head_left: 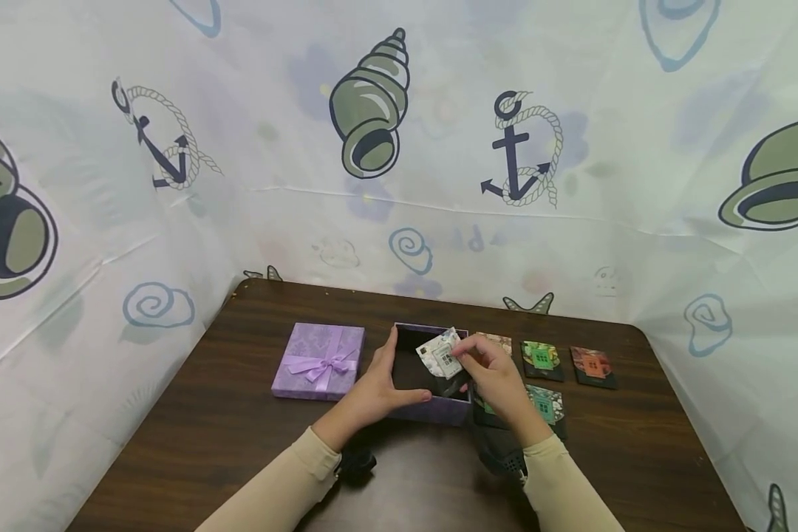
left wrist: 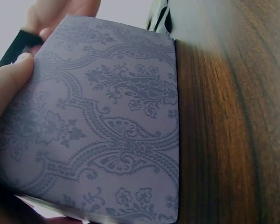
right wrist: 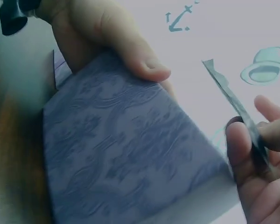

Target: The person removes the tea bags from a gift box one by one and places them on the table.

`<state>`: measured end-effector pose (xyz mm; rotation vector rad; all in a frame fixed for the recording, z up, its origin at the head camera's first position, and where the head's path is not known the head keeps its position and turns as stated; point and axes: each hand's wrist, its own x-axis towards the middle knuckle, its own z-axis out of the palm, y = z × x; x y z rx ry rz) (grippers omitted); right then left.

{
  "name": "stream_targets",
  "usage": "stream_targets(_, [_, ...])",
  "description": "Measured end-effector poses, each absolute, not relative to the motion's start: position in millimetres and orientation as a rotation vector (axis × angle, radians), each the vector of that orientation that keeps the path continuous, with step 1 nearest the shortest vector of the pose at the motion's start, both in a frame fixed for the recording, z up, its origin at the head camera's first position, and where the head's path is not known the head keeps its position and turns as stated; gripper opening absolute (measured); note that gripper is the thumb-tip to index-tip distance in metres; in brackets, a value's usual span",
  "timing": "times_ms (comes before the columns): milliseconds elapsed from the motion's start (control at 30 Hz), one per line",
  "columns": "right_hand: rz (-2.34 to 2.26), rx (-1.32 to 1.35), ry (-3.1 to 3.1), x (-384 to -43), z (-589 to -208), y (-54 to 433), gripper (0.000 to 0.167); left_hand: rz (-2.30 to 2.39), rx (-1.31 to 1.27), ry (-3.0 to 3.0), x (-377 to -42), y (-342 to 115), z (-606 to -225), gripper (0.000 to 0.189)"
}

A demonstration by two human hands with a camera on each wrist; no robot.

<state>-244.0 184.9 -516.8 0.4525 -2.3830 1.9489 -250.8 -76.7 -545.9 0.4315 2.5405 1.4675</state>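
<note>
My left hand (head_left: pixel 375 390) holds the open purple patterned box (head_left: pixel 432 412) at its left side, with the thumb over the front rim. In the left wrist view the thumb (left wrist: pixel 15 79) lies on the top edge of the box's front wall (left wrist: pixel 107 116). Over the right part of the box, my right hand (head_left: pixel 497 375) pinches a small flat packet (head_left: pixel 436 353), white and floral above and dark below. The right wrist view shows this packet (right wrist: pixel 228 95) edge-on between thumb and fingers. The box's interior looks dark; the hands hide part of it.
A purple lid (head_left: pixel 319 362) with a ribbon bow lies left of the box. Right of it are several similar packets: a green one (head_left: pixel 541 358), an orange one (head_left: pixel 594 366) and a teal one (head_left: pixel 548 406); the right hand partly covers others. A patterned curtain (head_left: pixel 292 244) hangs behind the table.
</note>
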Motion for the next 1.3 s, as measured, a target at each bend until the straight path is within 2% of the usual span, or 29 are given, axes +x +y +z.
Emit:
stream_targets(267, [1.990,0.290,-2.218,-222.0,-536.3,198.9,0.017,1.466,0.419,2.537,-251.4,-76.5,-545.9,0.143])
stream_targets(633, [2.060,0.231,-2.059,-189.8,-560.4,237.8,0.025,1.462,0.403,2.509,-251.1,-74.2,-546.7,0.142])
stream_targets(967, [2.066,-0.260,-1.891,-163.7,-579.6,298.5,0.032,1.438,0.414,2.514,-253.6,-77.3,-546.1,0.142])
stream_targets(1300, [1.775,-0.567,-1.947,-165.8,-578.9,350.4,0.037,1.431,0.391,2.515,-252.3,-75.2,-544.6,0.141])
